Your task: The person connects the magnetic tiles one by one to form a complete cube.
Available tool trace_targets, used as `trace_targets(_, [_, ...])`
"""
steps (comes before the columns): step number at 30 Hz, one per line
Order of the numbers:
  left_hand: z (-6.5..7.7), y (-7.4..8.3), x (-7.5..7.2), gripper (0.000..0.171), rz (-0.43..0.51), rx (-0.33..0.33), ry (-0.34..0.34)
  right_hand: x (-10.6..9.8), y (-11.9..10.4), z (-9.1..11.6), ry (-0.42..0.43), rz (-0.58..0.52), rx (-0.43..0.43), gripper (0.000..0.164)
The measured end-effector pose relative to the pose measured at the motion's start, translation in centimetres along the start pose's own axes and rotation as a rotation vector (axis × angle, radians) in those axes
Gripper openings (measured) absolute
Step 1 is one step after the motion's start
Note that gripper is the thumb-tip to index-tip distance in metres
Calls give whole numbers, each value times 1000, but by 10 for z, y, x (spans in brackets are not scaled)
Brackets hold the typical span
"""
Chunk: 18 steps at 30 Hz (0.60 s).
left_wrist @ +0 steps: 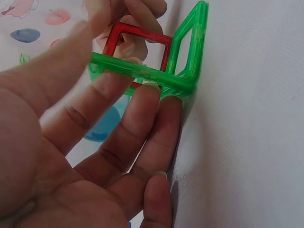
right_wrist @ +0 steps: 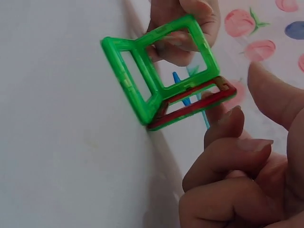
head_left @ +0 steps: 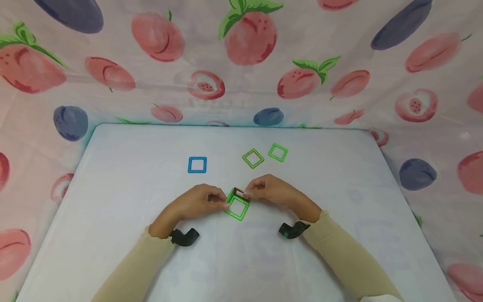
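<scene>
Two green square magnetic tile frames, one flat (head_left: 237, 208) and one upright (left_wrist: 142, 72), join at an edge. A red square tile frame (right_wrist: 194, 110) stands against both, forming a corner. My left hand (head_left: 201, 201) pinches the upright green tile from the left, thumb on one side and fingertips on the other. On the right, my right hand (head_left: 273, 192) touches the red tile's outer face with bent fingertips. Its thumb (right_wrist: 275, 97) stands apart from the tile in the right wrist view.
Beyond the hands lie a blue square tile (head_left: 197, 165), a yellow-green tile (head_left: 245, 158) and a light green tile (head_left: 271, 152). A white cloth covers the table (head_left: 113, 167). Fruit-print fabric (head_left: 241, 100) rises at its back and sides. Black wrist mounts (head_left: 185, 238) sit under both sleeves.
</scene>
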<state>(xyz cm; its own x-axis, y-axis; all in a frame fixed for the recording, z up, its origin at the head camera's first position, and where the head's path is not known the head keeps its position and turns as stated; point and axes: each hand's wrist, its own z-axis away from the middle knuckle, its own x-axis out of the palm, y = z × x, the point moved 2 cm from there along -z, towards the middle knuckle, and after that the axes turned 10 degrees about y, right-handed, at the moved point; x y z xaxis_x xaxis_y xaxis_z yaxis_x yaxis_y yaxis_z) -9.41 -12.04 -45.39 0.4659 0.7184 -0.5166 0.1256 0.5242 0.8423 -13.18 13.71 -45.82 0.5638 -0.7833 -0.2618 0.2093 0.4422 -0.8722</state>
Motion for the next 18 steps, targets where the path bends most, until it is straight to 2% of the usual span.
trace_targets(3, [0,0,1,17,14,-29,9,-4,3,3,22,-28,-9,27])
trace_targets(11, [-3,-3,7,34,105,-128,93,1,10,2,-12,-66,-12,27])
trace_targets(14, [-4,-3,9,40,120,-146,106,2,12,-1,-1,-58,-21,23])
trace_targets(18, [-4,-3,8,39,138,-154,109,1,12,-7,0,-66,-29,23])
